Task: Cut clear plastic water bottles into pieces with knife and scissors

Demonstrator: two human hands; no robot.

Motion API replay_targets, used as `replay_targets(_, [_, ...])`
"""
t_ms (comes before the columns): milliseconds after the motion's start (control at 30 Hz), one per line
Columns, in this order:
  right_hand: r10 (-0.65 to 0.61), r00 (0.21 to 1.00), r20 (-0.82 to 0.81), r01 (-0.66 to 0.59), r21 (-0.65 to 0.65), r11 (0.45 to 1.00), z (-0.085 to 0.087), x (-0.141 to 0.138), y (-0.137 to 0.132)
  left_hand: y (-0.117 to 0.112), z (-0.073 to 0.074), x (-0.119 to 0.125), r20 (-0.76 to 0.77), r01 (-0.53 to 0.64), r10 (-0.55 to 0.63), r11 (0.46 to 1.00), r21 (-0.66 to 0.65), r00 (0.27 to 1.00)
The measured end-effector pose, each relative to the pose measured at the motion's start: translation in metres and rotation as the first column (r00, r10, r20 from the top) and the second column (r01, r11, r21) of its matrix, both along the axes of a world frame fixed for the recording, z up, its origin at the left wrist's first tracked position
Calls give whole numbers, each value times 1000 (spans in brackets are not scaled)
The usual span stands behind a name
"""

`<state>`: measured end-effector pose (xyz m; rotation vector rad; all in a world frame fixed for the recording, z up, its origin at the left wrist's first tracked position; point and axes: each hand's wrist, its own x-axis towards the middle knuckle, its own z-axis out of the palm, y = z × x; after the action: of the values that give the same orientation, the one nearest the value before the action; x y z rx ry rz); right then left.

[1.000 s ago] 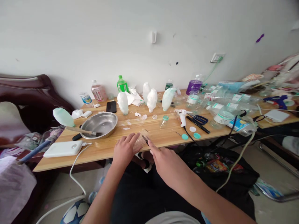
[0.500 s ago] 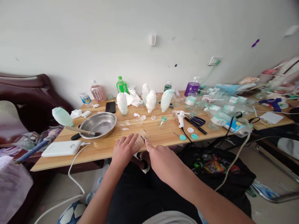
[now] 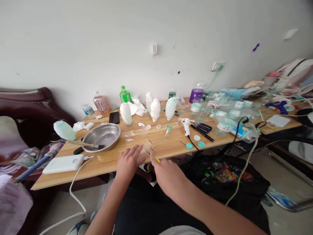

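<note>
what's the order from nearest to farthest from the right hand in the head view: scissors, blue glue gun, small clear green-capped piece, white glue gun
From the right hand:
1. small clear green-capped piece, just beyond it
2. white glue gun, beyond and to the right
3. scissors, right of the white glue gun
4. blue glue gun, far right

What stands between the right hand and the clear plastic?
Only the slim tool held in the right hand, its tip at the plastic. Nothing else visible blocks it; the left hand is at the plastic's left side.
</note>
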<state>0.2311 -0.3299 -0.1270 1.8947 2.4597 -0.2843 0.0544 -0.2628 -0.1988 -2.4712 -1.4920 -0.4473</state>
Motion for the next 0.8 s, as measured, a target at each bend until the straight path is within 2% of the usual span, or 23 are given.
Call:
replay_targets(100, [-63, 997, 53, 65, -22, 998, -17, 3, -25, 7, 3, -1, -3, -28, 27, 999, -47, 1000])
replay_targets(200, [-63, 992, 113, 70, -55, 996, -40, 13, -49, 16, 4, -5, 21, -54, 57, 994, -97, 998])
replay_targets(300, [-84, 992, 97, 80, 43, 996, -57, 29, -54, 22, 6, -9, 35, -48, 54, 987, -155, 998])
replay_targets(367, [-124, 992, 36, 118, 147, 982, -61, 40, -40, 23, 9, -10, 27, -60, 66, 984, -167, 997])
replay_targets(467, [-185, 983, -13, 182, 242, 953, -58, 51, 2, 23, 14, -9, -1, -95, 96, 982, -165, 995])
replay_targets(633, [-167, 986, -33, 169, 234, 957, -55, 45, 77, 25, 13, -8, -49, -86, 80, 988, -131, 996])
replay_targets(700, [-143, 988, -48, 151, 227, 962, -54, 40, 90, 24, 12, -8, -81, -79, 70, 991, -107, 994])
replay_targets(800, [-130, 988, -81, 146, 245, 959, -48, 44, 82, 20, 13, -6, -134, -66, 57, 995, -69, 989])
